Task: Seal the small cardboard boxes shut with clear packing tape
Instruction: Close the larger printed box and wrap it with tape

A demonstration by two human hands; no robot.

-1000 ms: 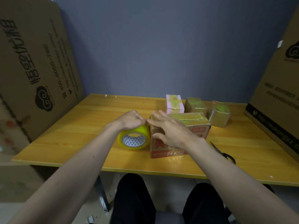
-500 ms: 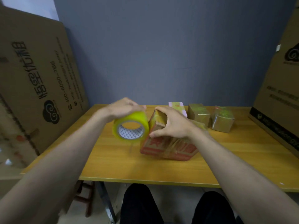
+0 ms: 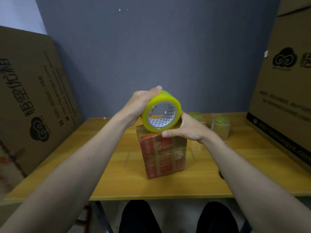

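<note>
A red-printed cardboard box (image 3: 163, 155) stands on end in the middle of the wooden table (image 3: 114, 167), with glossy tape across its front. My left hand (image 3: 143, 105) grips a yellowish roll of clear packing tape (image 3: 161, 111) from behind and holds it over the box's top edge. My right hand (image 3: 186, 130) grips the top of the box, thumb on the front face, fingers behind the roll. Two small taped boxes (image 3: 220, 126) sit further back on the right, partly hidden by my right hand.
A large flat carton (image 3: 32, 101) leans against the wall on the left. Another big carton (image 3: 282, 91) stands on the table's right side. A dark object (image 3: 220, 174) peeks out beside my right forearm. My knees show below the table's front edge.
The box went from lying flat to tilted to standing on end. My left hand lifted the tape roll from beside the box up over its top edge. The view tilted upward.
</note>
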